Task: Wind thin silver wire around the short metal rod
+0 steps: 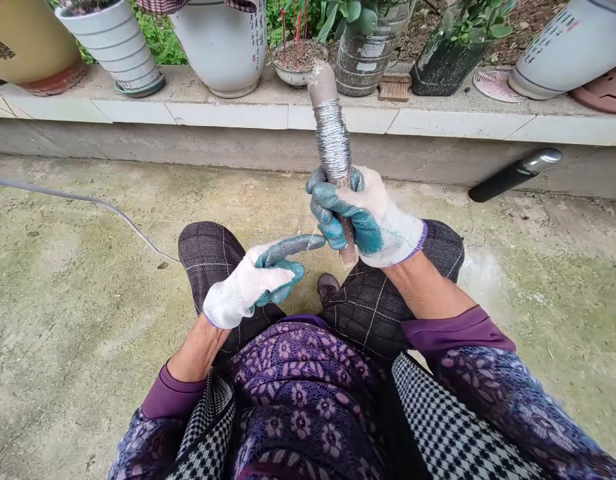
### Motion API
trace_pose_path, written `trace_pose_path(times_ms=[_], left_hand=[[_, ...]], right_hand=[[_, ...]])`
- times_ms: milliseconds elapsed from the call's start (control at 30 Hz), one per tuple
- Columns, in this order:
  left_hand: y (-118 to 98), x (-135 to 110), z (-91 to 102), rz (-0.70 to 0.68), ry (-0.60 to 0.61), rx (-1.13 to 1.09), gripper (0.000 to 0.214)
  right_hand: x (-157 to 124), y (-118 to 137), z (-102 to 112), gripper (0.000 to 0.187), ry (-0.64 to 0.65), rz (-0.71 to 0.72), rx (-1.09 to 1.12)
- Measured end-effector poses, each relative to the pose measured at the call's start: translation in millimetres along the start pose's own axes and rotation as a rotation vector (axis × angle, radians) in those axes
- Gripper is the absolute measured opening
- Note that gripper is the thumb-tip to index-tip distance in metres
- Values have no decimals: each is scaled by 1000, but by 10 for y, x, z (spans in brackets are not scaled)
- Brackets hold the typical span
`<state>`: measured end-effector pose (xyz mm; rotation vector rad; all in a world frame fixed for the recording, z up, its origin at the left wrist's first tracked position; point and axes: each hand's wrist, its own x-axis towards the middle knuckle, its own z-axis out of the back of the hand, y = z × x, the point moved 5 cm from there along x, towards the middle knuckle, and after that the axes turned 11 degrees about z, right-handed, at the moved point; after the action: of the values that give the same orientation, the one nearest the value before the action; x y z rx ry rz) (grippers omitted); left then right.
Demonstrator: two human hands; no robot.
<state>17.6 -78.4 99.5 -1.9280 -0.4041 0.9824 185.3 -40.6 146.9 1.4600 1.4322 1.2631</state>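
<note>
Wire coil [333, 137] is sitting wrapped around a brown stick [322, 87], held upright above the person's plaid knees [368, 313]. The right hand [363, 213], in a green-coated work glove, is closing its grip firmly around the stick just below the coil. The left hand [253, 283], gloved alike, is holding its grip spread, its index finger reaching toward a thin wire strand [314, 237] near the fingertip. Beyond, white planters [218, 47] are standing along a tiled concrete ledge [228, 115], and a black tube [513, 175] is lying on the concrete ground [88, 320].
</note>
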Motion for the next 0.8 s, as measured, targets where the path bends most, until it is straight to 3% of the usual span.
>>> trace_pose_path(times_ms=[200,333,533,800], left_hand=[[188,125,185,1,-35,-74,62],[166,148,227,-70,-93,-50,52],[-16,223,221,-96,-203,180,46],[-547,494,261,-187,-78,108,34]], right_hand=[[98,-67,138,43,-59,-3,71],[151,-123,232,46,-124,-19,14],[208,-182,231,40,-163,-1,-71],[636,55,45,33,-86,96,-164]])
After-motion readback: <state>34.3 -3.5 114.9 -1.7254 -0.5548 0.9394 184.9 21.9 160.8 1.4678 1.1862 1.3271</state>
